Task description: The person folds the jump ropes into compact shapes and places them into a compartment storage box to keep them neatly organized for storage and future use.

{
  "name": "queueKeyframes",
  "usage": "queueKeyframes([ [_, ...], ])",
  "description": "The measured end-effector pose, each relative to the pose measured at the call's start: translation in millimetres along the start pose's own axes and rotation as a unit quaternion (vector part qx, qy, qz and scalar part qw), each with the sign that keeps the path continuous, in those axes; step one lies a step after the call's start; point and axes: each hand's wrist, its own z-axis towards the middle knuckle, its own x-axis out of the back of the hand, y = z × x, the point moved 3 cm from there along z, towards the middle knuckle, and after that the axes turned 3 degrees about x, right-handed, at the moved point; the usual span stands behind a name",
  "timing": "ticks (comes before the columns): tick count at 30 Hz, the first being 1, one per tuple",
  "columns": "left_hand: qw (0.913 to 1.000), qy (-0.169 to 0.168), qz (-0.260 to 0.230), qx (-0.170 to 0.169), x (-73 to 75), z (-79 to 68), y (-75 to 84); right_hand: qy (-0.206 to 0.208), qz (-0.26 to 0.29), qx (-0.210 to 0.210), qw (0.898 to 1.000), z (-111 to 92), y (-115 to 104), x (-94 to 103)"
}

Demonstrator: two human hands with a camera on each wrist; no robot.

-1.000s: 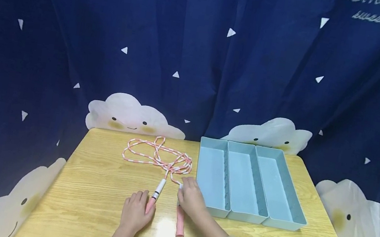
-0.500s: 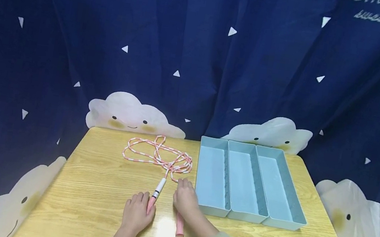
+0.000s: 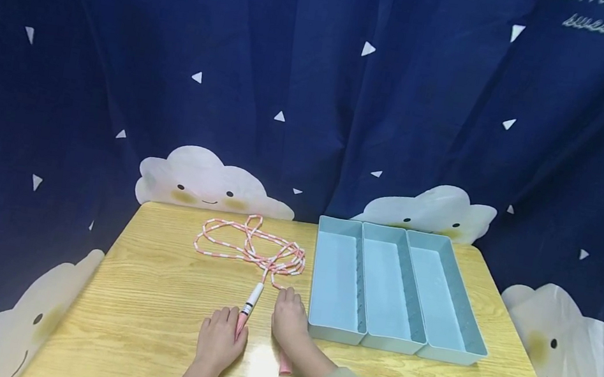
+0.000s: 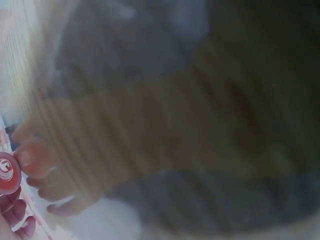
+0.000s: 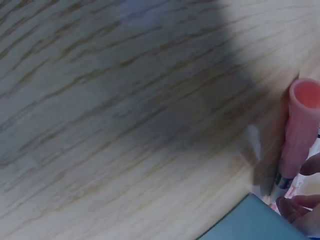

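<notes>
A pink-and-white beaded jump rope (image 3: 280, 268) lies in loose loops on the table, its two handles toward the person. My left hand (image 3: 219, 339) grips the pink part of the left handle (image 3: 253, 299), whose white end points toward the loops. In the left wrist view the round end of that handle (image 4: 10, 175) shows beside curled fingers (image 4: 15, 214). My right hand (image 3: 290, 321) covers most of the right handle (image 3: 285, 365), leaving its pink hollow end exposed. In the right wrist view, fingertips (image 5: 292, 207) and thumb hold this handle (image 5: 296, 142) near its white section.
Three long light-blue bins (image 3: 393, 291) stand side by side at the right, close to my right hand. The wooden table (image 3: 144, 321) is glossy and throws reflections. A dark blue curtain (image 3: 316, 87) with clouds and triangles hangs behind it.
My right hand has slid back along the right handle toward me, covering more of its pink part. The left hand and the rope loops have barely moved.
</notes>
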Motion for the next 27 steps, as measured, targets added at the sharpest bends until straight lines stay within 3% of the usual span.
queueKeyframes([
  [11, 0.9999, -0.012, 0.005, 0.0, 0.8, -0.3, 0.4, -0.016, 0.057, -0.052, 0.997, -2.8, 3.1, -12.0],
  [18, 0.9999, -0.014, 0.005, -0.001, -0.5, -0.6, 2.0, -0.037, 0.061, -0.069, 0.995, -4.1, 2.6, -15.8],
  [27, 0.9995, -0.031, 0.006, 0.01, -4.2, 0.3, 2.6, -0.026, 0.077, -0.091, 0.993, -2.8, 2.0, -17.3],
])
